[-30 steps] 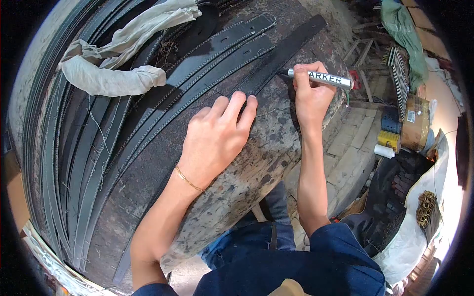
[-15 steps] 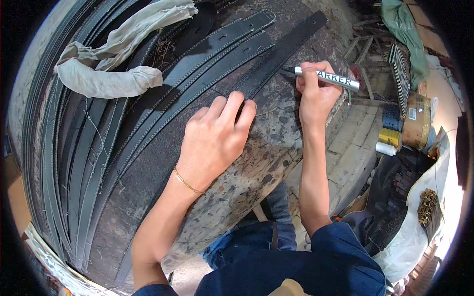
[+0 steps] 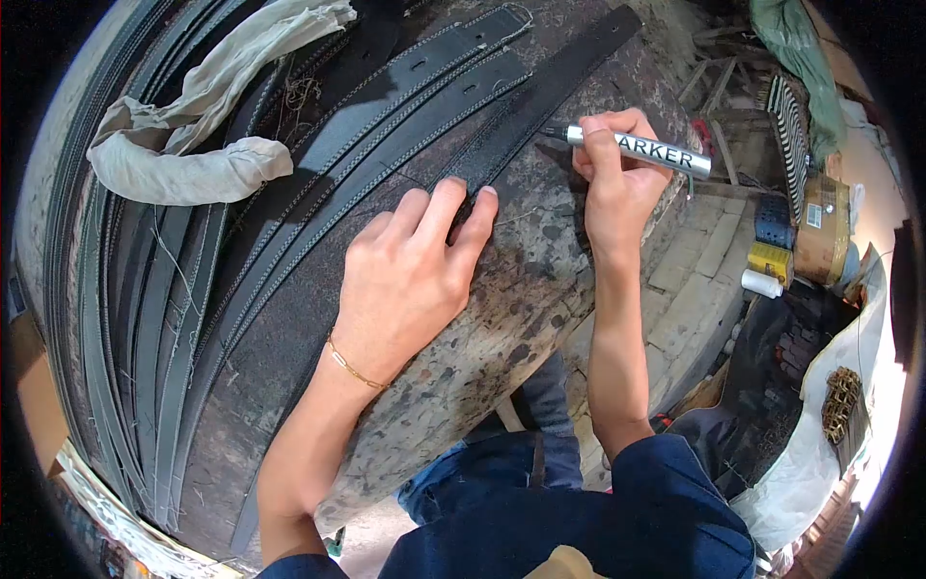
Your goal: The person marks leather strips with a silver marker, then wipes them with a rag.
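A black leather strap [image 3: 571, 79] with a hole near its far end lies slantwise on the worn, speckled work surface [image 3: 531, 261]. My left hand [image 3: 410, 251] rests over its near part, thumb and curled fingers pressing it down. My right hand [image 3: 622, 183] grips a silver marker [image 3: 666, 154] like a pen. The marker's dark tip points left, right at the strap's edge. Left of this strap lie several stitched black belts [image 3: 415, 121], with holes near their ends.
A twisted pale cloth [image 3: 207, 174] sits across the belts at the upper left. Beyond the work surface at right are a cardboard box [image 3: 822, 227], a yellow box [image 3: 770, 261], a white spool [image 3: 762, 284] and a pile of brass-coloured buckles [image 3: 842, 405].
The view has shifted slightly, so the belts and cloth appear a little farther left. The marker stays by the strap's edge; my left hand keeps its place on the strap.
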The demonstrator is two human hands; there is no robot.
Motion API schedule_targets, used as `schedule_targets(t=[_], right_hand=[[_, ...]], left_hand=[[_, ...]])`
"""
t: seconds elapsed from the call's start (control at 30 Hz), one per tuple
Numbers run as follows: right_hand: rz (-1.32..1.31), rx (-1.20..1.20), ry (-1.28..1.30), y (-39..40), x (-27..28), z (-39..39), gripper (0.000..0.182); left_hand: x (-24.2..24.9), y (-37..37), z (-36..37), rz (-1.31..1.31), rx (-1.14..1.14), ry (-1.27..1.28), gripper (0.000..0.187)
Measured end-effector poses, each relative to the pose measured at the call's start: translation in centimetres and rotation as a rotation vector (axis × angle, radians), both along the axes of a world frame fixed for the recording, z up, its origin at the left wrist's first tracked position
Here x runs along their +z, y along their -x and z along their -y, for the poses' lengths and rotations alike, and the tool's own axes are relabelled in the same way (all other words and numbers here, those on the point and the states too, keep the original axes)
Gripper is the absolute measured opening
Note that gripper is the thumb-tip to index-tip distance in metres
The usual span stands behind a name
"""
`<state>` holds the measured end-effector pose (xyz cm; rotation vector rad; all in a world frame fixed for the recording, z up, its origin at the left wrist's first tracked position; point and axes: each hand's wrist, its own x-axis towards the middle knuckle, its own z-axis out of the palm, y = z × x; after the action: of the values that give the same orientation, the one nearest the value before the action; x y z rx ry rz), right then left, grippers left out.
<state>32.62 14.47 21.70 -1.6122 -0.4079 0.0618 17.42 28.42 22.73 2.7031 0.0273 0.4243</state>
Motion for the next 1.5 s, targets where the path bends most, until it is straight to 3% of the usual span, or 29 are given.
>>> schedule_targets(t=[0.27, 0.37, 0.47, 0.53, 0.73, 0.8, 0.87, 0.93, 1.03, 1.1, 1.23, 1.33, 1.4, 1.5], right_hand=[[-0.059, 0.068, -0.085, 0.4, 0.5, -0.1, 0.009], [-0.158, 0.094, -0.229, 0.1, 0.5, 0.5, 0.013], [-0.315, 0.077, -0.205, 0.1, 1.3, 2.8, 0.018], [-0.361, -0.007, -0.148, 0.6, 2.7, 3.7, 0.021], [-0.557, 0.128, 0.41, 0.7, 5.3, 4.9, 0.033], [-0.467, 0.124, 0.511, 0.9, 5.0, 4.3, 0.04], [-0.364, 0.158, 0.839, 0.1, 5.7, 4.6, 0.047], [-0.261, 0.146, 0.933, -0.7, 6.5, 5.5, 0.049], [0.284, -0.027, 0.992, -3.6, 7.0, 8.8, 0.026], [0.464, -0.045, 1.253, -6.3, 7.1, 10.8, 0.023], [0.446, 0.08, 1.296, -9.3, 5.9, 13.0, 0.021], [0.257, 0.093, 1.305, -9.7, 6.3, 13.2, 0.018], [0.209, 0.184, 1.168, -10.8, 6.1, 14.5, 0.017], [0.191, 0.156, 0.917, -10.6, 8.0, 15.3, 0.017]], left_hand=[[-0.2, 0.1, -0.1, 0.014, -0.023, 0.023, 0.048], [-0.2, -0.2, 0.1, 0.042, -0.007, -0.003, 0.044], [-0.2, -0.3, 0.0, 0.06, -0.005, -0.04, 0.042], [-0.1, -0.3, 0.1, 0.056, -0.01, -0.042, 0.043], [0.4, -0.3, 0.3, 0.017, 0.014, -0.003, 0.05], [0.5, -0.3, 0.4, 0.023, 0.002, -0.005, 0.05], [0.5, -0.2, 0.4, 0.004, 0.007, -0.013, 0.049], [0.5, -0.2, 0.4, 0.005, 0.002, -0.021, 0.048], [0.5, -0.1, 0.4, -0.015, 0.018, -0.013, 0.047], [0.4, -0.1, 0.4, 0.0, 0.018, 0.018, 0.043], [0.2, -0.2, 0.3, 0.012, 0.046, 0.062, 0.035], [0.0, -0.1, 0.1, 0.046, 0.052, 0.098, 0.027], [-0.2, 0.1, -0.2, 0.032, 0.069, 0.219, 0.033], [-0.1, 0.2, 0.0, 0.073, 0.148, 0.25, 0.024]])
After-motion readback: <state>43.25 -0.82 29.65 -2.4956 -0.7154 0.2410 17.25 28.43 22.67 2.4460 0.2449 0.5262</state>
